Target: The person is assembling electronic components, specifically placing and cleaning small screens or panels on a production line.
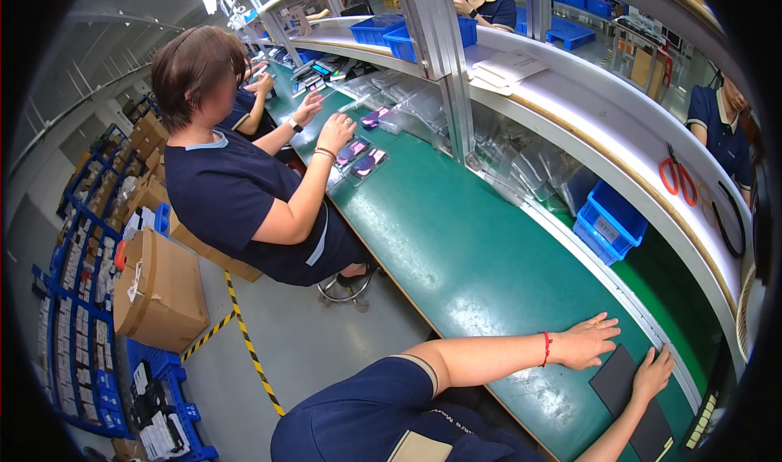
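Head view: a flat black sheet lies on the green bench by the left hand, its grip spread open. The right hand reaches over the sheet's edge, its grip unclear. Uneven pressure could skew the sheet.

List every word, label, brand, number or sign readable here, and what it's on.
Nothing is quoted here.
Blue bin: label marks, too small to read.
Wearer's shirt: partial pale lettering, not copied out.
Left shelves: any print is too small to read.
Black sheet: no print seen.
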